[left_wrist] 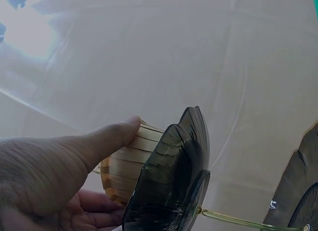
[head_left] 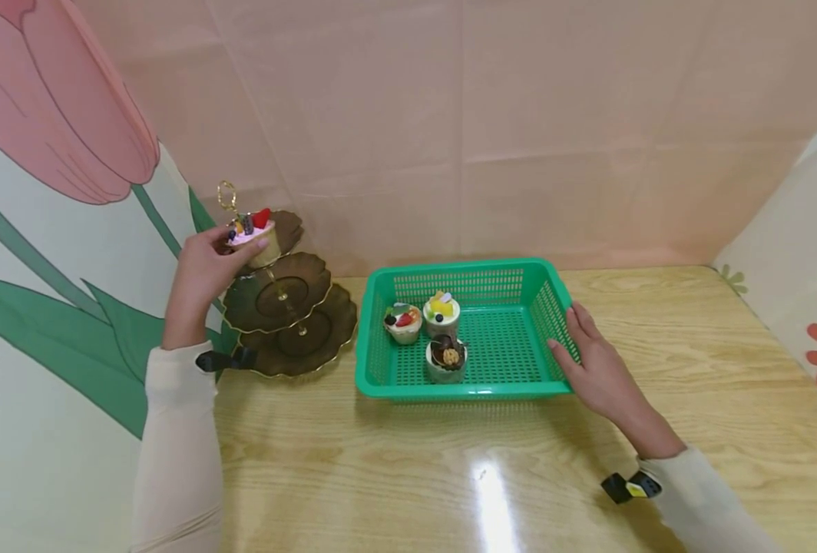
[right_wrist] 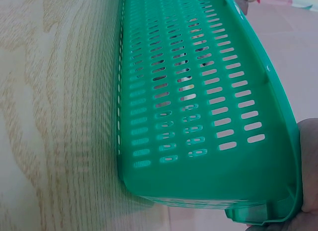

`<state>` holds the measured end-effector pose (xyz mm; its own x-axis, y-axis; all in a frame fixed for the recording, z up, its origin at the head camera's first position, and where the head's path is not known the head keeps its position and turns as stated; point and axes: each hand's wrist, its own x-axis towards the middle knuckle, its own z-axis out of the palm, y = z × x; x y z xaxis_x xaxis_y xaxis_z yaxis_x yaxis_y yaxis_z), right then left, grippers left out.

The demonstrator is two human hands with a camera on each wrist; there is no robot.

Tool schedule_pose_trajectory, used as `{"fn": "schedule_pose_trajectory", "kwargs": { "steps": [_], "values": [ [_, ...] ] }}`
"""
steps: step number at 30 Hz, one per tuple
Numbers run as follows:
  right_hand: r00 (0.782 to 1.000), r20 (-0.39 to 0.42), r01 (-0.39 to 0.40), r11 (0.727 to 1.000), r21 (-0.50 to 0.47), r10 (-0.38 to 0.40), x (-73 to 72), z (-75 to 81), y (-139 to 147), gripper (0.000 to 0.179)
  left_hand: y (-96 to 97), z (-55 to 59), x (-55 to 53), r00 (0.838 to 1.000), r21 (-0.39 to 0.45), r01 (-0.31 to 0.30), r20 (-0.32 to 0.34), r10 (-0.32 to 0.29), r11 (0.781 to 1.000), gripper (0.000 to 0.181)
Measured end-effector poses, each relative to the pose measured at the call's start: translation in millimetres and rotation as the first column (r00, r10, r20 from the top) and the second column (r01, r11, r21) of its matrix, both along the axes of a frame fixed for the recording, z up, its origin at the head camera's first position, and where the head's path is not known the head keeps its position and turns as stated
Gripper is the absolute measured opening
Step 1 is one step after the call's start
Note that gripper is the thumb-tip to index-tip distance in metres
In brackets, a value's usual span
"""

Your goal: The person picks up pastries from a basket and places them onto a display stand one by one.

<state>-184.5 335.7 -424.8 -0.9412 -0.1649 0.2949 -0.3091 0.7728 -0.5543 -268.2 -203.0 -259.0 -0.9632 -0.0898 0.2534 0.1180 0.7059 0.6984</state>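
My left hand (head_left: 204,269) pinches a cupcake (head_left: 267,252) topped with pink cream, a strawberry and berries, between thumb and fingers. It is at the small top tier of a dark three-tier cake stand (head_left: 325,338) with gold edges. In the left wrist view the pleated cupcake wrapper (left_wrist: 131,164) shows right against the top plate (left_wrist: 171,176). My right hand (head_left: 605,376) grips the right rim of a green plastic basket (head_left: 460,390), thumb over the rim. Inside the basket's left half stand a strawberry cupcake (head_left: 403,324), a yellow fruit cupcake (head_left: 441,309) and a chocolate cupcake (head_left: 446,359).
The stand is left of the basket on a wood-grain table (head_left: 381,476). Behind them hangs a pink backdrop (head_left: 464,153). A tulip-printed panel (head_left: 42,253) borders the left side, close to my left arm, and a flower-printed panel (head_left: 795,269) borders the right.
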Motion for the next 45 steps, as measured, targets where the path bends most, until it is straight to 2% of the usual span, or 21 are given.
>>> {"fn": "schedule_pose_trajectory", "kwargs": {
  "steps": [7, 12, 16, 22, 27, 33, 36, 38, 42, 45],
  "values": [
    [1.000, -0.015, -0.001, 1.000, -0.002, 0.001, -0.4, 1.2, 0.3, 0.068, -1.2, 4.1, 2.9, 1.000, 0.010, 0.002, 0.014, -0.002, 1.000, 0.082],
    [1.000, -0.026, -0.003, 1.000, 0.005, 0.003, -2.1, 3.2, 0.5, 0.068, 0.7, 8.5, 13.3, 0.999, 0.035, -0.040, 0.009, 0.040, 0.999, 0.096],
    [1.000, -0.019, -0.003, 1.000, 0.007, 0.003, -2.2, 4.0, 0.0, 0.069, 1.3, 6.9, 23.5, 0.998, 0.068, -0.061, -0.023, 0.063, 0.996, 0.107],
    [1.000, -0.004, -0.001, 1.000, 0.014, 0.001, -1.3, 3.8, -0.3, 0.069, 6.8, -0.5, 41.7, 0.986, 0.081, -0.096, -0.129, 0.106, 0.992, 0.107],
    [1.000, -0.001, 0.004, 1.000, 0.021, -0.004, -0.4, 4.3, -0.6, 0.069, 16.9, -2.9, 62.5, 0.961, 0.122, -0.109, -0.241, 0.136, 0.987, 0.094],
    [1.000, 0.011, 0.006, 1.000, 0.013, -0.006, 1.0, 4.4, -0.6, 0.070, 27.7, -1.0, 84.5, 0.934, 0.139, -0.107, -0.325, 0.147, 0.985, 0.084],
    [1.000, 0.013, 0.009, 1.000, 0.015, -0.009, 1.0, 4.2, -0.2, 0.070, 33.0, -1.9, 91.8, 0.918, 0.141, -0.082, -0.375, 0.130, 0.987, 0.076],
    [1.000, 0.015, 0.011, 1.000, 0.020, -0.012, 1.2, 4.0, -0.1, 0.071, 37.3, -2.9, 95.8, 0.903, 0.149, -0.044, -0.418, 0.104, 0.988, 0.070],
    [1.000, 0.016, 0.014, 1.000, 0.023, -0.015, 1.7, 3.9, -0.3, 0.072, 49.3, -6.4, 101.6, 0.880, 0.189, 0.114, -0.474, -0.011, 0.975, 0.062],
    [1.000, 0.015, 0.010, 1.000, 0.020, -0.011, 1.7, 3.0, -0.3, 0.072, 59.7, -10.9, 103.6, 0.883, 0.197, 0.225, -0.456, -0.114, 0.954, 0.061]
  ]
}}
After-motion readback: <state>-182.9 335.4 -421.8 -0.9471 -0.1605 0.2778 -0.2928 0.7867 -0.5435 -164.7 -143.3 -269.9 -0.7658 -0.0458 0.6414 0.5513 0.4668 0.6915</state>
